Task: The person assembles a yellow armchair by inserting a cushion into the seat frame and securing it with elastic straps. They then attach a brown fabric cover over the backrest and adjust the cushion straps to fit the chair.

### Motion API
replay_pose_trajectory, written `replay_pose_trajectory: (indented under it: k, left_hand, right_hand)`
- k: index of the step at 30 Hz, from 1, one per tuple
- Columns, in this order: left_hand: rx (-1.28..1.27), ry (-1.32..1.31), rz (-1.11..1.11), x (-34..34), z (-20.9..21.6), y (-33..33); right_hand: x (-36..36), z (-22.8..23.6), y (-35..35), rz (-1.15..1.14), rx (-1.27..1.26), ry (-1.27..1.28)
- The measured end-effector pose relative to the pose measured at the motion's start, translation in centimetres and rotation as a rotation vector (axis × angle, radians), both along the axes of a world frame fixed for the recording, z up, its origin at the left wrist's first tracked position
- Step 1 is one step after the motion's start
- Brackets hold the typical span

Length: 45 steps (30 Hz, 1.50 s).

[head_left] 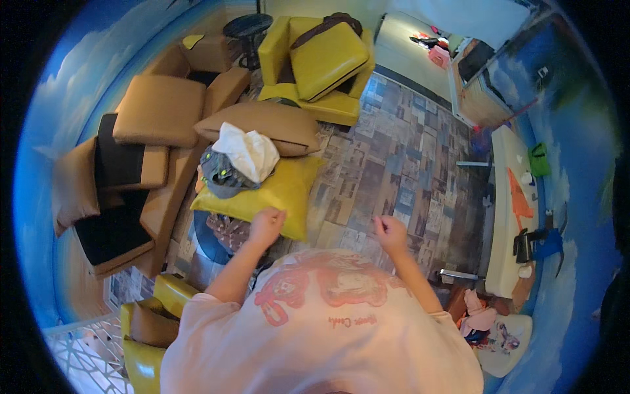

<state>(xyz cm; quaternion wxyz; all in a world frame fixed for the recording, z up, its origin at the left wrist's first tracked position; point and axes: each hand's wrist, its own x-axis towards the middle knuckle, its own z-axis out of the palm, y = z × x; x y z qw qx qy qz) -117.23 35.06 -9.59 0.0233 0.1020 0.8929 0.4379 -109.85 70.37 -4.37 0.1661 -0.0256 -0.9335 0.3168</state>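
Observation:
My left hand (267,226) is closed in a loose fist over the near edge of a yellow cushion (289,187). I see nothing in its fingers, and no fold in the cushion shows a grip. My right hand (390,233), also curled shut and without anything visible in it, hangs above the patterned floor (354,190). On the yellow cushion lie a bunched white cloth (246,151) and a dark grey cloth (223,174) with bright green spots. A brown cushion (269,125) sits just behind them. Under the near edge, a brown patterned cloth (228,231) is partly hidden.
A brown sofa (174,190) with displaced seat cushions fills the left side. Behind stands a yellow armchair (357,98) with a tilted cushion, beside a round dark table (248,26). Another yellow armchair (141,358) is near left. At right, a white table (502,223) holds a kettle (522,248).

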Motion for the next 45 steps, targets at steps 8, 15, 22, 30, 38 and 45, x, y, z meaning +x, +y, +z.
replay_pose_trajectory:
  k: [8, 15, 22, 30, 38, 45]
  left_hand:
    - [0.055, 0.314, -0.502, -6.2, 4.8, 18.6]
    - [0.112, 0.033, -0.330, -12.3, 5.1, 22.7]
    - [0.207, 0.034, -0.296, -23.1, 2.1, 27.0]
    - [0.066, 0.078, -0.274, -41.2, 5.5, 28.2]
    - [0.065, 0.116, -0.243, -53.0, 7.9, 31.2]
    - [-0.021, 0.144, -0.197, -65.8, 5.7, 36.0]
  right_hand:
    - [-2.9, 2.4, 13.0, -0.063, -0.068, -0.020]
    - [-11.1, 0.6, 13.0, 0.159, -0.018, -0.105]
    - [-25.5, 0.7, 15.9, 0.343, 0.003, -0.160]
    - [-45.5, 2.8, 17.4, 0.493, 0.042, -0.173]
    - [-59.1, 2.3, 20.7, 0.562, -0.056, 0.038]
    - [-75.1, 0.1, 26.2, 0.589, -0.056, 0.122]
